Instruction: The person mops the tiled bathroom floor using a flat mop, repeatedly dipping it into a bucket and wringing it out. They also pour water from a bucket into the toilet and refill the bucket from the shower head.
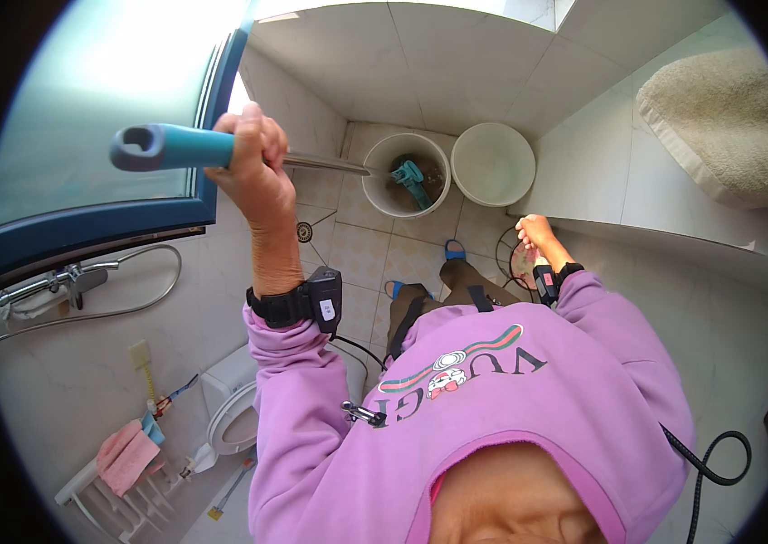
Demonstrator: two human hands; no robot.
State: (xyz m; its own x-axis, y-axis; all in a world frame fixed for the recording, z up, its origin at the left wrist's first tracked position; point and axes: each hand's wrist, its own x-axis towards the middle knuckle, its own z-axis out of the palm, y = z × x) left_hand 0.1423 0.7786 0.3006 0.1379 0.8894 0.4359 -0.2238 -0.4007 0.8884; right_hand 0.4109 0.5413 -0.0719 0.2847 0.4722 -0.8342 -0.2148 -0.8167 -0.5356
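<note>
My left hand (pixel 251 156) grips the teal handle (pixel 200 147) of a mop, whose grey looped end points left. From my fist the metal pole (pixel 326 162) runs right to a white bucket (pixel 370 194). Inside it, the teal mop head (pixel 411 178) sits in dark, murky water. My right hand (pixel 535 231) hangs at my right side with its fingers curled and nothing visible in them. Below it are a dark wire frame (pixel 501 248) and a pink patterned thing (pixel 525 262), partly hidden by my arm.
A second pale bucket (pixel 493 164) touches the first. A blue-framed frosted window (pixel 207 170) juts in at left, above a shower mixer (pixel 74 279). Behind me at left is a toilet (pixel 231 415). A beige towel (pixel 724 122) lies on the right ledge. A floor drain (pixel 304 232) shows.
</note>
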